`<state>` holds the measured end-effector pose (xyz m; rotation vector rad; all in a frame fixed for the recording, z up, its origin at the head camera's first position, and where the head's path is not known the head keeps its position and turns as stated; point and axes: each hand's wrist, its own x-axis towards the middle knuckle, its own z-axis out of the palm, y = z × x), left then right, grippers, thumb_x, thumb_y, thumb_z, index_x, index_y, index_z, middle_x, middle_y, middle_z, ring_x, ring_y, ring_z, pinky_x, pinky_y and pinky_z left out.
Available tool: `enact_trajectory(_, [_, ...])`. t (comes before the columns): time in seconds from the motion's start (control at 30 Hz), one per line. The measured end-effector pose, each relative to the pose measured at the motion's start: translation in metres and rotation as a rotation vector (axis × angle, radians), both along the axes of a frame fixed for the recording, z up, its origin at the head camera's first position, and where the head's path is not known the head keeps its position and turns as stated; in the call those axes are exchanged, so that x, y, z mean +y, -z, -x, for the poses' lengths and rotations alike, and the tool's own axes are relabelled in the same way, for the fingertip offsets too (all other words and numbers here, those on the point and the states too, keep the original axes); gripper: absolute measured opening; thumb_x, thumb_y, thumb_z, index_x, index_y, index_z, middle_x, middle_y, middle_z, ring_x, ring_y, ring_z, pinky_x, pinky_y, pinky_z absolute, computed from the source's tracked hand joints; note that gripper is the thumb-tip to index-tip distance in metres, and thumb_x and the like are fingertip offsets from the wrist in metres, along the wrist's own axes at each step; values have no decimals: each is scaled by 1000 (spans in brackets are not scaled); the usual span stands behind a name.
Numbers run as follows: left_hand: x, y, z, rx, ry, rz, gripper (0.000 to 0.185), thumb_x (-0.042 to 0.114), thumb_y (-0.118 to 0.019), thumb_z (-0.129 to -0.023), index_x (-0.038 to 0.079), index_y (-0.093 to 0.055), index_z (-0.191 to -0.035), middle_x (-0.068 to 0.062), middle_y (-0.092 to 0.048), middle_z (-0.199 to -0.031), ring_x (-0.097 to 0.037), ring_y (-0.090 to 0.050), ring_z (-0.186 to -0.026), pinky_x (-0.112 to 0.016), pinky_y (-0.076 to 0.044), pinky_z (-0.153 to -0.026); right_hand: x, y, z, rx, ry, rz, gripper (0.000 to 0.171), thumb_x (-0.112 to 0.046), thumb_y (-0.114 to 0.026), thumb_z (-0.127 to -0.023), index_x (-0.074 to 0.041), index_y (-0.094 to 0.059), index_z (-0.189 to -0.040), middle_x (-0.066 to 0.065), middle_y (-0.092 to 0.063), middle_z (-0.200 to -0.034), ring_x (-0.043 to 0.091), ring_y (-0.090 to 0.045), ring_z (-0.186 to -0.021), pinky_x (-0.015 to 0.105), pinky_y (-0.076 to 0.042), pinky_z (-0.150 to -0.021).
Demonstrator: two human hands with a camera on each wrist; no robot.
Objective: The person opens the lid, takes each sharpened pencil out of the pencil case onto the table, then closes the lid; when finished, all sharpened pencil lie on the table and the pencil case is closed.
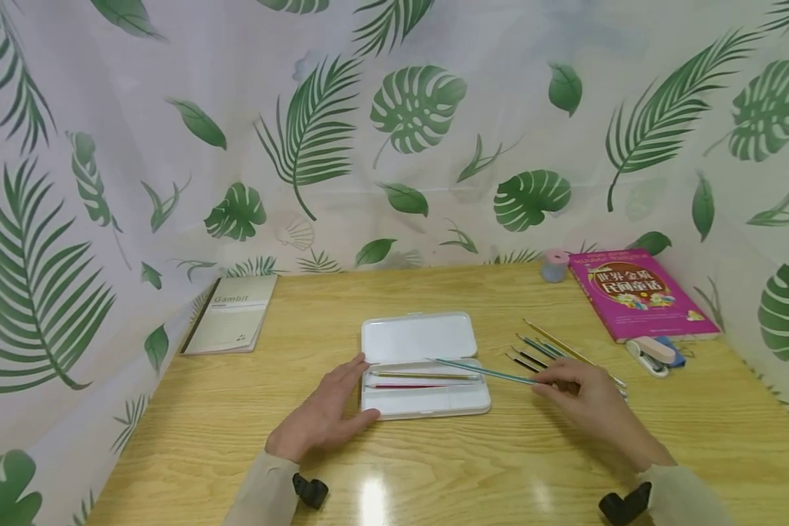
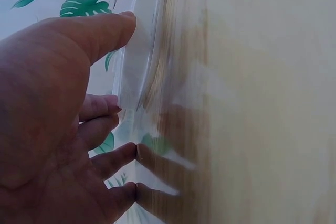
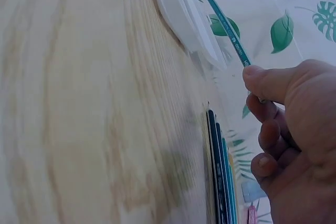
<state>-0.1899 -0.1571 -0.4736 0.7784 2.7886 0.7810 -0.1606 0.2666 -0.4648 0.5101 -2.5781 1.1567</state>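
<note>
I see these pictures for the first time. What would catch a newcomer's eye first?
The open white pencil case at the middle of the wooden table, steadied by the left hand. Just right, the right hand pinches a teal pencil over it. A bright pink book lies at far right.

A white curtain (image 1: pixel 171 109) printed with green palm and monstera leaves hangs across the top and down both sides of the frame, closing in the scene on three sides. A light wooden table (image 1: pixel 434 475) with visible grain fills the lower half. A bright patch of overhead light (image 1: pixel 372 500) reflects off its glossy surface near the bottom centre.
</note>
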Motion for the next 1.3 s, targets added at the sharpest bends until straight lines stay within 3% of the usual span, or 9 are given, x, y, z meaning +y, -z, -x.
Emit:
enact_trajectory(0.17, [1, 2, 0, 7, 2, 5, 79, 46, -62, -96, 6, -28, -156, -7, -19, -165, -29, -22, -148, -47, -26, -118, 12, 0, -10, -7, 42, -1, 6, -9, -75, -89, -11, -78, -94, -5, -67, -87, 8, -51, -65, 20, -45, -53])
enact_trajectory(0.57, [1, 0, -1, 26, -2, 3, 79, 45, -63, -96, 6, -29, -156, -8, -20, -164, -30, -23, -148, -47, -26, -118, 47, 7, -37, -69, 242, -59, 5, -19, -75, -91, -15, -78, -93, -7, -62, -78, 7, -49, -66, 19, -43, -55])
enact_trajectory(0.73, [1, -1, -1, 21, 3, -2, 80, 45, -63, -96, 6, -28, -156, -8, -20, -164, -30, -22, -148, -47, -26, -118, 55, 10, -41, -21, 292, -116, 4, -16, -80, -86, -14, -78, -89, -8, -64, -77, 3, -48, -66, 16, -41, -56])
enact_trajectory(0.93, [1, 0, -1, 17, 5, -9, 80, 45, -63, -96, 6, -27, -157, -8, -19, -165, -30, -22, -148, -47, -25, -119, 59, 11, -43, -36, 321, -171, 4, -16, -81, -84, -14, -78, -85, -7, -67, -81, 0, -49, -66, 18, -43, -55])
enact_trajectory(1.13, [0, 1, -1, 12, 6, -8, 80, 45, -62, -96, 6, -27, -157, -8, -19, -165, -30, -22, -148, -48, -25, -119, 60, 15, -42, 3, 304, -226, 8, -9, -84, -79, -14, -78, -81, -10, -63, -76, -2, -46, -62, 21, -42, -52])
enact_trajectory(1.3, [1, 0, 0, 16, 5, -2, 80, 45, -62, -96, 6, -28, -157, -8, -19, -165, -30, -22, -148, -47, -25, -119, 60, 15, -43, -15, 294, -271, 7, -10, -83, -79, -13, -78, -82, -10, -62, -78, -2, -46, -63, 23, -43, -53])
